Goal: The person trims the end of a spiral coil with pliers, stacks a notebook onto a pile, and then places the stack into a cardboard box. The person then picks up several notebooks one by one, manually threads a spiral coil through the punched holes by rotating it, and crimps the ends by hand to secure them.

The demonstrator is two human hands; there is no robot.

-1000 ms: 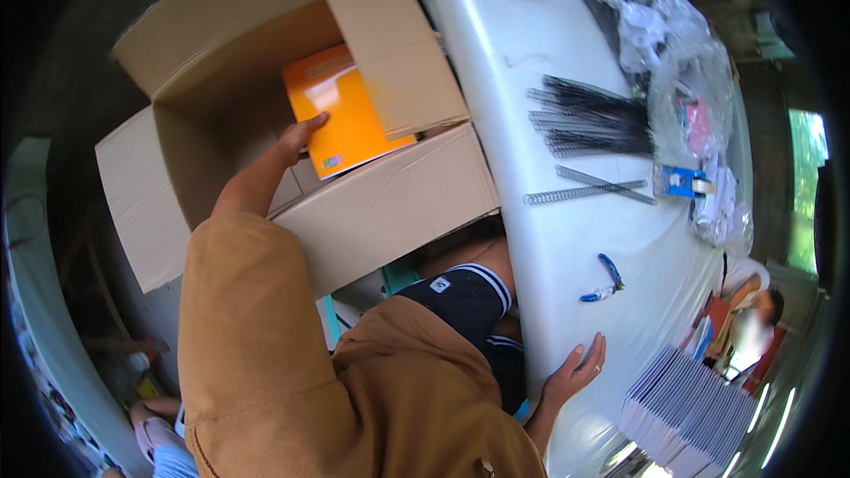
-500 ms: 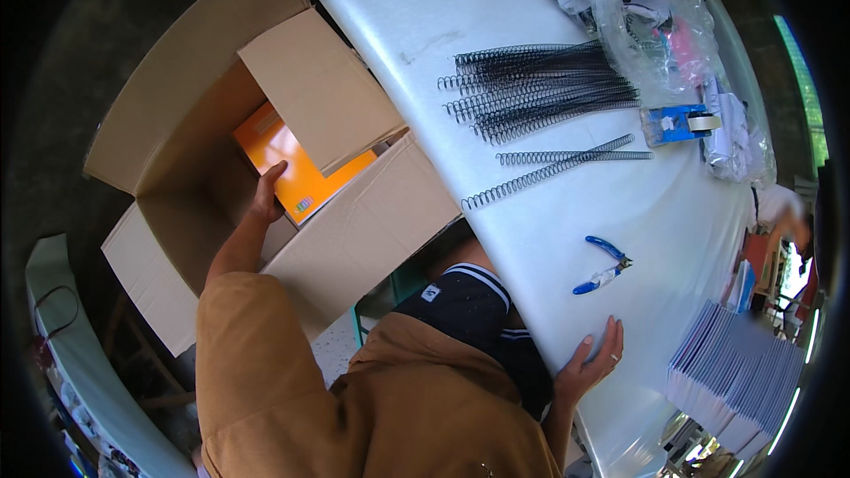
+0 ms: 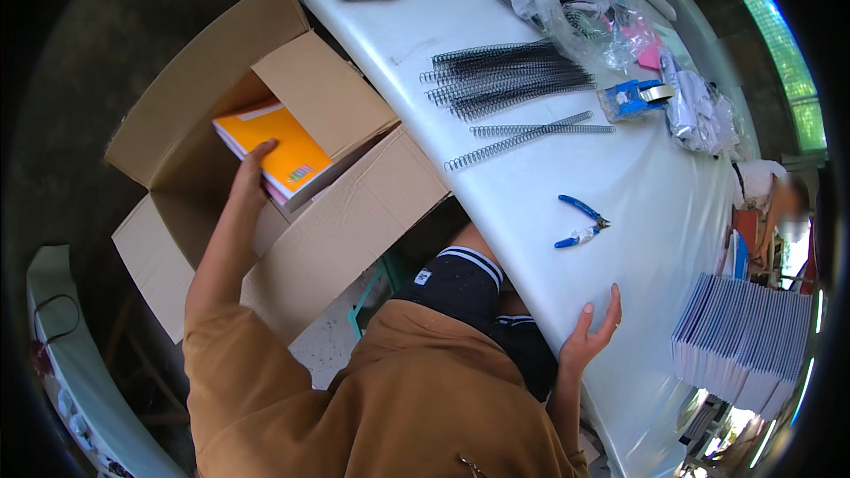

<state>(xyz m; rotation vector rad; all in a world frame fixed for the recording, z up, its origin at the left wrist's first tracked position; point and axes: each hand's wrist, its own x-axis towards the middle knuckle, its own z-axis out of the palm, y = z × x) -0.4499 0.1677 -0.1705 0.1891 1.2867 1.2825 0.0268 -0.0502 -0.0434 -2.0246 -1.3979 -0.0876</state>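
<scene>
My left hand (image 3: 253,168) reaches into an open cardboard box (image 3: 345,221) on the left and grips an orange-covered book (image 3: 283,146). The thumb lies on the cover and the other fingers are hidden beneath. White page edges show along the book's near side, and a box flap hangs close over its right end; whether it is one thick book or a few together I cannot tell. My right hand (image 3: 589,336) is open at the table's near edge, fingers apart, holding nothing. Blue-handled cutting pliers (image 3: 584,223) lie spread on the table beyond it.
Black spiral binding coils (image 3: 505,75) lie in a bundle on the white table (image 3: 522,186), with two loose coils (image 3: 531,134) nearer. A blue tape dispenser (image 3: 633,99) and clear plastic bags (image 3: 589,9) sit behind. A tall stack of books (image 3: 739,336) stands at right.
The orange book has risen and tilted in the box with my left hand, showing its page edges. My right hand has lifted slightly, its fingers spreading. The whole view has shifted a little.
</scene>
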